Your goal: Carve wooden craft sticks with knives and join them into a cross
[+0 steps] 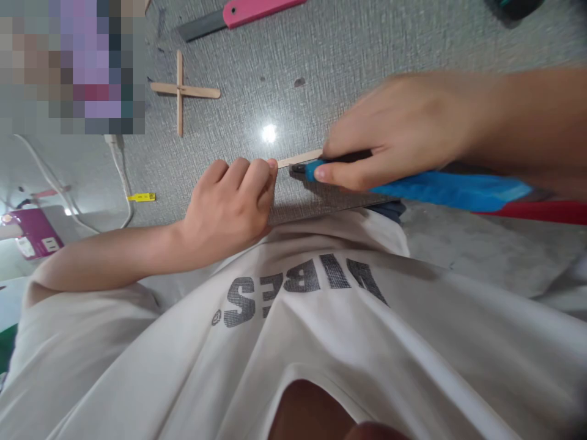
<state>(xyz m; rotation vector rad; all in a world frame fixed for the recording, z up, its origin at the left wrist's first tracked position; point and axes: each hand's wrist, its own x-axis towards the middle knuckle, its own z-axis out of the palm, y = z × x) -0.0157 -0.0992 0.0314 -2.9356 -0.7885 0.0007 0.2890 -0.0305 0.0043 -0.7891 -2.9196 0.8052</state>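
Note:
My left hand (232,198) is closed, pinching the left end of a flat wooden craft stick (300,159) just above the tabletop. Slightly motion-blurred, my right hand (389,137) grips a blue tool with a dark tip (314,170); its exact kind is unclear. The thumb presses on the blue part, and the tip is close to the stick's lower edge. Whether tip and stick touch I cannot tell. The right end of the stick disappears at my right fingers. Farther up the table, two craft sticks form a cross (199,92).
A pink-handled tool with a grey blade (263,13) lies at the far edge. On the left are a white cable (123,177) with a yellow tag (143,197) and a purple box with sockets (39,232). A dark object (516,7) is at top right.

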